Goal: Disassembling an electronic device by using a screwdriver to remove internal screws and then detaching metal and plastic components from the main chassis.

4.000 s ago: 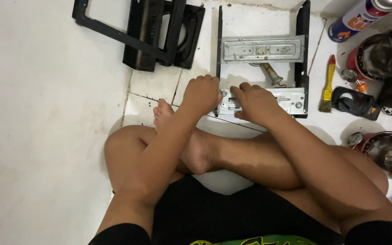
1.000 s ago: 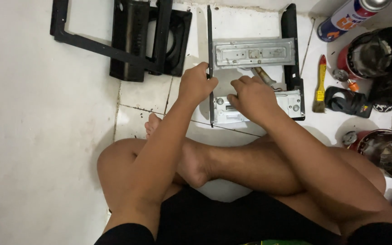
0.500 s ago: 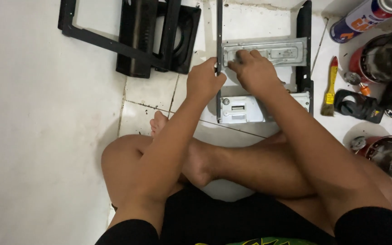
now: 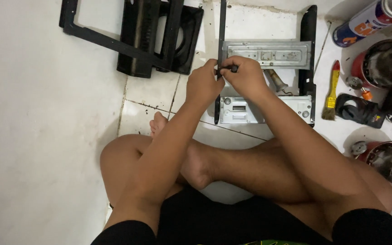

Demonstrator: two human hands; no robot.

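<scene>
Two bare hands meet at the left side rail of a flat grey metal chassis with black side rails (image 4: 263, 55), which lies on the white tiled floor (image 4: 46, 136) in front of a person sitting cross-legged. The left hand (image 4: 203, 85) is curled closed against the rail's outer edge, seemingly bracing it; exactly what its fingers pinch is hidden. The right hand (image 4: 246, 77) is closed around a small dark stubby piece (image 4: 228, 68), perhaps a screw head or a short tool handle, pressed to the rail just beside the left hand; which it is cannot be told.

Left of the chassis, a black rectangular frame lying over dark plastic housings (image 4: 150, 36) rests on the floor. To the right lie a yellow-handled paintbrush with a red tip (image 4: 331, 88), a blue and orange spray can (image 4: 368, 20), a black moulded bracket (image 4: 357, 110) and two round red-rimmed metal parts (image 4: 384, 61).

As a judgement, the small piece could slip from the fingertips and roll under the chassis or into a tile joint, since both hands crowd one narrow spot. The rail's thin edge may also nick a finger if the bracing hand slides. Pushing sideways could skid the unclamped chassis across the smooth tile.
</scene>
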